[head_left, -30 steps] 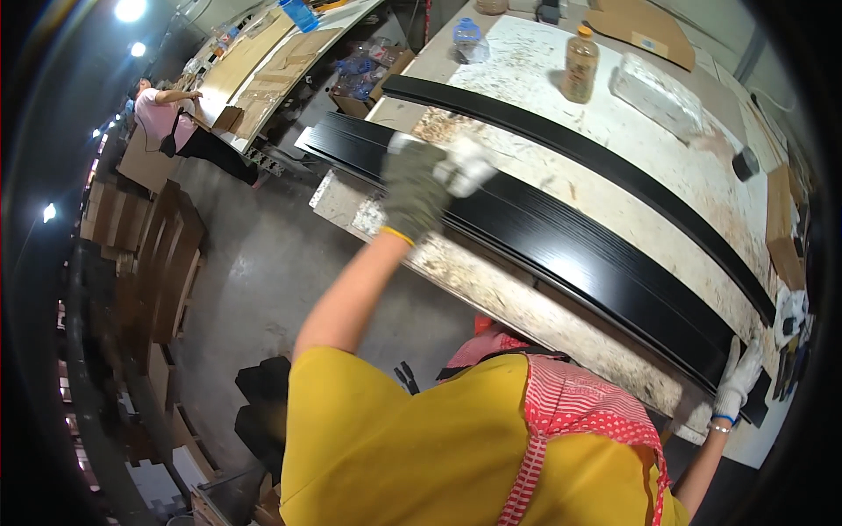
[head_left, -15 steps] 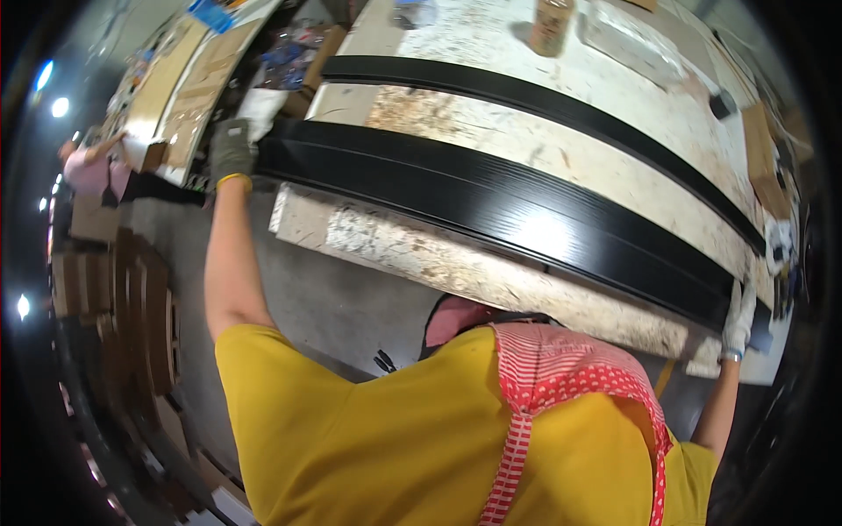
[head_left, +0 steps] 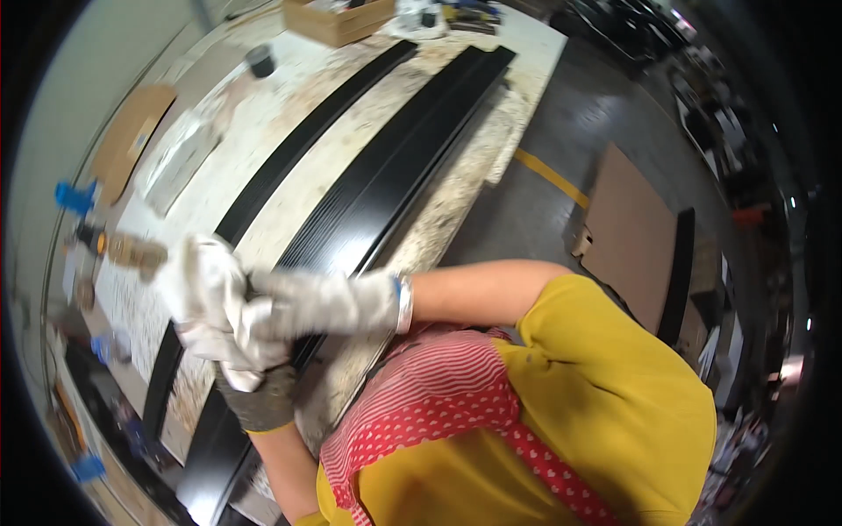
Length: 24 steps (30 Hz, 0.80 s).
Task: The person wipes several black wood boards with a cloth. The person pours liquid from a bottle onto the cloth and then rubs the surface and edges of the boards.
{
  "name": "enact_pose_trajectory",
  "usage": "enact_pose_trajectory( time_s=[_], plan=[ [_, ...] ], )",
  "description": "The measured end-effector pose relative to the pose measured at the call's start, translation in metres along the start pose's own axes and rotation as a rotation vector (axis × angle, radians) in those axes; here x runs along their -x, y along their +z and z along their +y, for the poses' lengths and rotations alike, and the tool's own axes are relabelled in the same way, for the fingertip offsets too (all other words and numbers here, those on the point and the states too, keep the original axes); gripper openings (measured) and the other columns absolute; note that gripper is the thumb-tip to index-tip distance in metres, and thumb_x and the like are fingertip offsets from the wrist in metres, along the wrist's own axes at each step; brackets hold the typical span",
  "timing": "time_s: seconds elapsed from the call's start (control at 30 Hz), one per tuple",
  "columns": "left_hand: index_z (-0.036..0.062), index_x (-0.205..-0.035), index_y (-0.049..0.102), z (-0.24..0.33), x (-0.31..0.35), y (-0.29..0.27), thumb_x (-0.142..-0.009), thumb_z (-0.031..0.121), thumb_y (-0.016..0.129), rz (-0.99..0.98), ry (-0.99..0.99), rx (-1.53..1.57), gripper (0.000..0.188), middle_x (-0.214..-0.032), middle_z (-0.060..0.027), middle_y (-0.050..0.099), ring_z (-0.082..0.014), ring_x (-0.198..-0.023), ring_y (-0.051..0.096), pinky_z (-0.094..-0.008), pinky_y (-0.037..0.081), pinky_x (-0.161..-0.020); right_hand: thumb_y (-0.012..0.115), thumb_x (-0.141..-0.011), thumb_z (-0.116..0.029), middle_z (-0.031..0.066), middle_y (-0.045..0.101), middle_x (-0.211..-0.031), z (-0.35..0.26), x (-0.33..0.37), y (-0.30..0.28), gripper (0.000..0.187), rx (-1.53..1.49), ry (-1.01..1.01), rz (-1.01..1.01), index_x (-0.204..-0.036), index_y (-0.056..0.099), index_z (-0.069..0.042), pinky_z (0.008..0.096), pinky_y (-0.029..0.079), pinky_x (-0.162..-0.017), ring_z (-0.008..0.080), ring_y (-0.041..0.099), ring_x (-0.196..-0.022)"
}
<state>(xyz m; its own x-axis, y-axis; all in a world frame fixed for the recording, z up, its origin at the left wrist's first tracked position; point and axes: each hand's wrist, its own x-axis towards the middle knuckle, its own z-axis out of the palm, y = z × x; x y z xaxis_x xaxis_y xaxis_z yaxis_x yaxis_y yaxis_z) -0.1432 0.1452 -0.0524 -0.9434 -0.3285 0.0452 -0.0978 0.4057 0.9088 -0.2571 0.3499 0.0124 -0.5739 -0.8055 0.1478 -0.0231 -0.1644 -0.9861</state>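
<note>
Right hand [head_left: 303, 302]: I see its pale glove closed in a grip on a crumpled white cloth [head_left: 206, 289].
Left hand [head_left: 259, 394]: its dark glove clasps the cloth from below.
Long black ribbed panel [head_left: 395, 175]: directly under the grip, on the speckled table [head_left: 456, 188].

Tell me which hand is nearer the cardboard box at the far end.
Right. The right hand lies over the black panel, toward the box; the left hand sits just behind it, gripping a white cloth.

A workshop: a long speckled workbench [head_left: 438, 210] bearing black strips [head_left: 386, 175], cardboard sheets [head_left: 627, 232] on concrete floor [head_left: 570, 123].
</note>
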Motion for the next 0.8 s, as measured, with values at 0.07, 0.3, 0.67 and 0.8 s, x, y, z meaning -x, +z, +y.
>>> enact_pose_trajectory(
  time_s=[0.07, 0.3, 0.67, 0.8],
  plan=[
    [0.0028, -0.127, 0.052, 0.029, -0.016, 0.031, -0.089, 0.022, 0.061, -0.362, -0.174, 0.588, 0.043, -0.115, -0.0119, 0.063, -0.0225, -0.107, 0.061, -0.0342, 0.052, -0.087, 0.066, -0.092, -0.028, 0.0127, 0.060, -0.116, -0.004, 0.027, -0.008, 0.043, -0.251, 0.072, 0.116, -0.122, 0.055, 0.000, 0.0271, 0.052, -0.085, 0.0162, 0.057, -0.107],
    [0.0013, -0.099, 0.058, 0.025, -0.035, 0.039, -0.090, 0.030, 0.058, 0.191, -0.200, 0.072, 0.031, -0.074, -0.0083, 0.059, -0.0192, -0.065, 0.062, -0.0340, 0.049, -0.054, 0.063, -0.089, -0.007, 0.0172, 0.064, -0.114, 0.003, 0.088, -0.114, 0.027, 0.990, -0.574, 0.169, -0.116, 0.063, -0.007, 0.0353, 0.056, -0.088, 0.0277, 0.065, -0.103],
    [0.0036, -0.137, 0.047, 0.153, 0.015, 0.070, -0.082, 0.039, 0.075, -0.325, 0.007, -1.140, 0.071, -0.119, -0.0217, 0.063, -0.0372, -0.106, 0.062, -0.0431, 0.051, -0.087, 0.060, -0.085, -0.032, 0.0216, 0.068, -0.099, 0.027, 0.276, -0.525, 0.033, 0.939, 0.513, 1.307, -0.102, 0.068, -0.006, 0.0416, 0.050, -0.083, 0.0358, 0.065, -0.095],
    [0.0017, -0.130, 0.050, 0.145, -0.009, 0.097, -0.068, 0.036, 0.084, -0.298, -0.356, -1.247, 0.079, -0.125, -0.0190, 0.052, -0.0377, -0.108, 0.059, -0.0468, 0.051, -0.090, 0.057, -0.086, -0.027, 0.0221, 0.063, -0.112, 0.034, 0.225, -0.574, 0.032, 1.180, 0.643, 1.175, -0.111, 0.065, -0.008, 0.0454, 0.048, -0.092, 0.0386, 0.061, -0.106]
  ],
)
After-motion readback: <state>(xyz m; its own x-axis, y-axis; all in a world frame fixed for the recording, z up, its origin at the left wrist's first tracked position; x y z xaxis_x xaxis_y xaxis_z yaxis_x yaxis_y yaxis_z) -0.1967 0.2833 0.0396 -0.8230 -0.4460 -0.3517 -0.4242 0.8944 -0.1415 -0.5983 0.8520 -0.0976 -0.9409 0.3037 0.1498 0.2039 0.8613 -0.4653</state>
